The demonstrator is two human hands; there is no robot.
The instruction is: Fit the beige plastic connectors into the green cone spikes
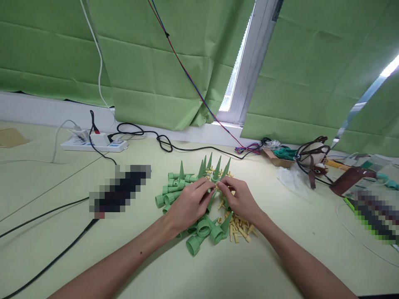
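Both hands are meeting over the pile mid-table: left hand (190, 202) is pinching a green cone (211, 195), right hand (238, 198) is nipping a tiny tan plug (217, 186). Looks like light, stiff plastic, probably easiest held at the wide collar.

An improvised work table by a window, more a small assembly or office room than a home.

Green curtains (174, 70) hang loosely over the window frame (249, 66), and thin wires run down across them. On the pale table (46, 187) lies a white power strip (93, 143) with black cables (149, 135) going out from it. Many identical green plastic cones (181, 187) and small beige parts (240, 230) are piled in the middle, as for piece work. On the right side there is clutter: a plastic bag (291, 176), cords and small tools.
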